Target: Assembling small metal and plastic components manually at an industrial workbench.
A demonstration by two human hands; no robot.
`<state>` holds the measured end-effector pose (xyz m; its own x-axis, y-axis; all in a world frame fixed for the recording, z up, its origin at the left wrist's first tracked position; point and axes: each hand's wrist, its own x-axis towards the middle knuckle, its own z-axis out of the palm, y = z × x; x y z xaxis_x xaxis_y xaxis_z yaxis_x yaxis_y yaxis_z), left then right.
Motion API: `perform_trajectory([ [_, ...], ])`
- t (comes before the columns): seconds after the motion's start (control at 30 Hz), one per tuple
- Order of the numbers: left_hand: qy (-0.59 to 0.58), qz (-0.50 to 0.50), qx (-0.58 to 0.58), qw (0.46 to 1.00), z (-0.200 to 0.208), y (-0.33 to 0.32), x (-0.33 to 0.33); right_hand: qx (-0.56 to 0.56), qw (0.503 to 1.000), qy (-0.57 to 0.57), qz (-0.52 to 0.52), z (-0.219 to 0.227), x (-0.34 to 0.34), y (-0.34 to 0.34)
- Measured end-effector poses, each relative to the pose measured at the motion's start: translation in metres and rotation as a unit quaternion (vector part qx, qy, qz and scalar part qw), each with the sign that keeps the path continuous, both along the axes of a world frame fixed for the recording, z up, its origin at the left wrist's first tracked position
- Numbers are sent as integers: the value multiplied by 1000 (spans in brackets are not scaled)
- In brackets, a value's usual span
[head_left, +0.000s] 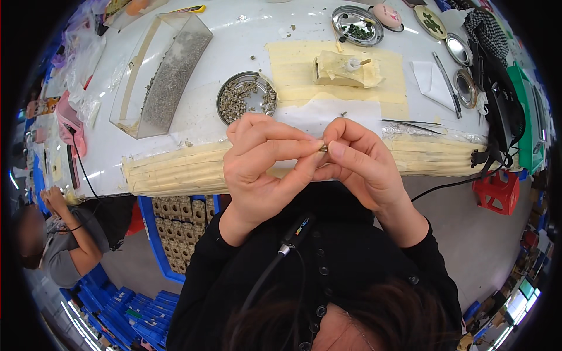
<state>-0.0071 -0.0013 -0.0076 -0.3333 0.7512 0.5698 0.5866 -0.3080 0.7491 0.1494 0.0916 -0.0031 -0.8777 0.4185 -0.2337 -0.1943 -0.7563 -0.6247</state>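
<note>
Between the fingertips of both hands sits a small metal part, brassy grey and too small to identify. My left hand pinches it from the left, thumb and forefinger closed. From the other side my right hand grips it between thumb and forefinger. Just beyond my left hand stands a round metal dish holding many similar small metal pieces. One loose small piece lies on the white paper past my right hand.
At left stands a clear bin of small grey parts. A tape-covered block rests on a taped mat. Tweezers lie at right, and a metal plate with dark green bits is farther back. A co-worker sits at left.
</note>
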Motion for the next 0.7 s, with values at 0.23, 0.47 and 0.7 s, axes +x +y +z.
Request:
perform_trajectory([
  [0.23,112,58,7,992,9,-2,5,129,989,-2,-66,2,-3,-7],
  [0.47,-66,-64,0,996,-3,-1,-3,-10,1000,13,25,4,0,1],
  [0.7,-15,-21,1,1000,-1,-1,-3,38,999,6,3,3,-1,-1],
])
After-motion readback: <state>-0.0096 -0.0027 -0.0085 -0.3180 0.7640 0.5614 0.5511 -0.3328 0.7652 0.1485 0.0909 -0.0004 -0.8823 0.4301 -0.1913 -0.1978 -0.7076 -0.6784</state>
